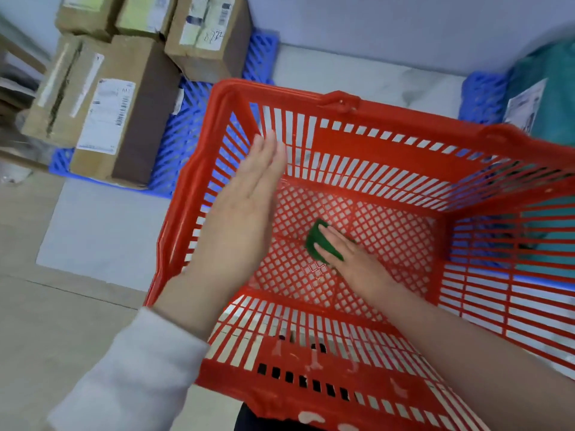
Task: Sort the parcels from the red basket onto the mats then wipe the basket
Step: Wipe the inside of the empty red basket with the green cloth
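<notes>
Head | cardboard parcels [105, 116] on blue mat [183, 132] left | teal parcel [547, 76] right

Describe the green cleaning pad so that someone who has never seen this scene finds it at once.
Start at the big red basket in the middle of the view and look down to its lattice floor. There the right hand presses flat fingers on a small dark green pad. Nothing else inside the basket is green.

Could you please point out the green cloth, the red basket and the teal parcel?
green cloth [313, 241], head view, bare left part.
red basket [404, 115], head view, far rim.
teal parcel [553, 66], head view, upper side.
</notes>
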